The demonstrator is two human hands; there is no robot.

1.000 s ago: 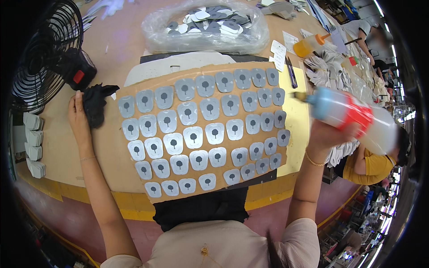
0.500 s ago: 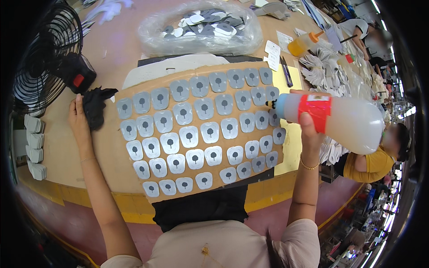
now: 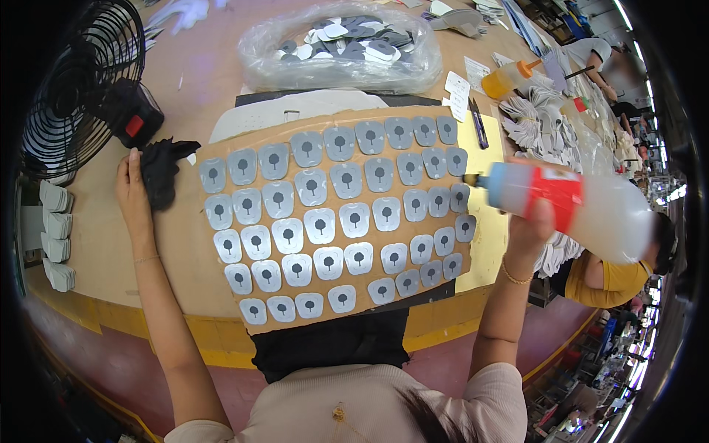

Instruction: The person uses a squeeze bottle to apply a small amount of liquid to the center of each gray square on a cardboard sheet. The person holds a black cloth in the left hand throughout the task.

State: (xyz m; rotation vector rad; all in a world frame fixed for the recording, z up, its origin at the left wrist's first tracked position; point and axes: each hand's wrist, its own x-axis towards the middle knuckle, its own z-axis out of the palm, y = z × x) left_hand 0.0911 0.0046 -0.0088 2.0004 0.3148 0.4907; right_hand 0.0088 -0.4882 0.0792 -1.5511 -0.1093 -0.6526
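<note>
My right hand [image 3: 538, 235] is wrapped round a translucent squeeze bottle [image 3: 609, 214] of milky liquid, banded with red tape. The bottle lies nearly sideways in the air, its light blue cap and dark nozzle pointing left at the right edge of a brown cardboard sheet [image 3: 361, 292]. Rows of small grey, rounded pieces [image 3: 354, 220] with dark tree-shaped marks cover that sheet; some look glossy. On the left, my left hand [image 3: 133, 192] rests on the table against a crumpled black cloth [image 3: 160, 177], its thumb hidden behind the cloth; the fingers seem closed on it.
A black wire fan [image 3: 81, 92] stands at the far left, above stacked white pieces [image 3: 55, 221]. Behind the sheet sits a clear bag [image 3: 269, 70] of grey and white pieces. An orange-tipped bottle [image 3: 506, 80], a pen-like tool [image 3: 478, 125] and layered pale pieces [image 3: 543, 122] lie right. Co-workers are beyond.
My right hand has drawn the bottle to the right, so its nozzle has moved away from the pieces. My left hand stays beside the cloth. The whole view has shifted slightly.
</note>
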